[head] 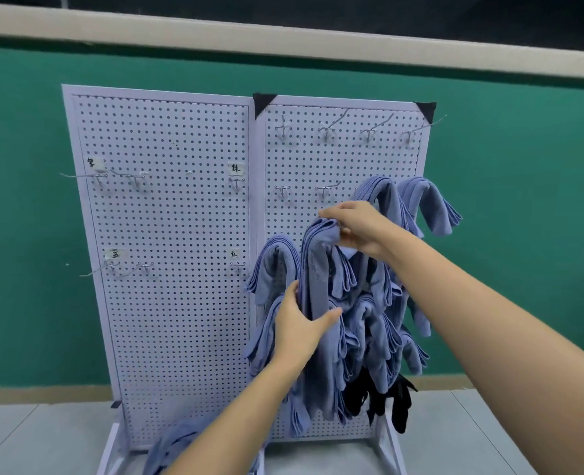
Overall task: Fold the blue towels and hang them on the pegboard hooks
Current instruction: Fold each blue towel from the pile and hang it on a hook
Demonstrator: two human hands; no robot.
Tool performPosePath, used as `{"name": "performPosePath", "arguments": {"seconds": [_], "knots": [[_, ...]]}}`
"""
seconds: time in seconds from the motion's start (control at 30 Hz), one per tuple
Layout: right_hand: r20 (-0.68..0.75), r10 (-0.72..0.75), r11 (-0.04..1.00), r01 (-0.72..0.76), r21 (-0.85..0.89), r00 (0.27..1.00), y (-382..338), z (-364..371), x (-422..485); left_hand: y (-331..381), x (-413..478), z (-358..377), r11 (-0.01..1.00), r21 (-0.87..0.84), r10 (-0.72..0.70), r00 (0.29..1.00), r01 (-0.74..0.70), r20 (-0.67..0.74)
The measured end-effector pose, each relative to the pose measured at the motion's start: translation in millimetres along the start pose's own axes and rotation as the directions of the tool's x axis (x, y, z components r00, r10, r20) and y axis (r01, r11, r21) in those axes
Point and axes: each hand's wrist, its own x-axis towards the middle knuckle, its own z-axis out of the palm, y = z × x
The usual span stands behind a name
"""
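Here the towel (314, 286) in hand is a long folded strip, draped high on the right panel of the pegboard (167, 234), among the others. The right hand (355, 231) pinches its top fold between thumb and curled fingertips, probably to seat that bend over a hook I cannot see behind the cloth. The left hand (300, 323) clasps the hanging part lower down, thumb across the front and fingers round the left edge, which looks meant to keep the layers together and the strip straight while the top is settled. Nothing here is a container proper; the hooks do the holding. Hung towels (427, 204) crowd the middle and lower rows of the right panel, overlapping closely, so this one has to be threaded in between its neighbours rather than dropped on freely. The top hooks (327, 129) are bare, as are those on the left panel beside the small labels (236, 169). Some black cloth (386, 402) hangs under the blue mass. A heap (170, 443) of blue cloth lies at the foot of the stand, seemingly waiting to be folded
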Motion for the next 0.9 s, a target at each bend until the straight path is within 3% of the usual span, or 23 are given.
{"name": "performPosePath", "arguments": {"seconds": [0.13, 0.23, 0.27, 0.33, 0.43, 0.53, 0.6, 0.77, 0.9], "knots": [[-0.138, 0.031, 0.959, 0.009, 0.284, 0.99, 9, -38, 4, 0, 10, -8, 0.989, 0.092, 0.128, 0.979, -0.115, -0.156], [-0.121, 0.167, 0.915, -0.108, 0.389, 0.979, 39, -74, 3, 11, 25, -24, 0.976, 0.133, 0.194, 0.963, -0.171, -0.187], [-0.099, 0.22, 0.925, -0.176, 0.337, 0.97, 52, -83, 2, 17, 31, -28, 0.971, 0.148, 0.215, 0.959, -0.189, -0.184], [-0.086, 0.265, 0.964, -0.261, 0.054, 0.96, 74, -93, -7, 29, 45, -33, 0.959, 0.199, 0.236, 0.959, -0.203, -0.156], [-0.058, 0.1, 0.913, -0.115, -0.393, 0.993, 87, -85, -14, 51, 61, -29, 0.924, 0.333, 0.243, 0.961, -0.188, -0.131], [0.145, -0.069, 0.901, 0.124, -0.417, 0.987, 75, -63, -14, 77, 66, -20, 0.873, 0.444, 0.268, 0.959, -0.203, -0.089], [0.224, -0.108, 0.877, 0.199, -0.438, 0.968, 68, -50, -8, 91, 70, -17, 0.836, 0.505, 0.284, 0.957, -0.215, -0.064], [0.143, -0.344, 0.733, 0.361, -0.577, 0.928, 65, -39, 8, 102, 85, -13, 0.785, 0.544, 0.326, 0.944, -0.296, 0.044], [0.103, -0.396, 0.605, 0.344, -0.718, 0.913, 60, -55, 23, 98, 101, -18, 0.676, 0.598, 0.369, 0.9, -0.43, 0.231]]}}
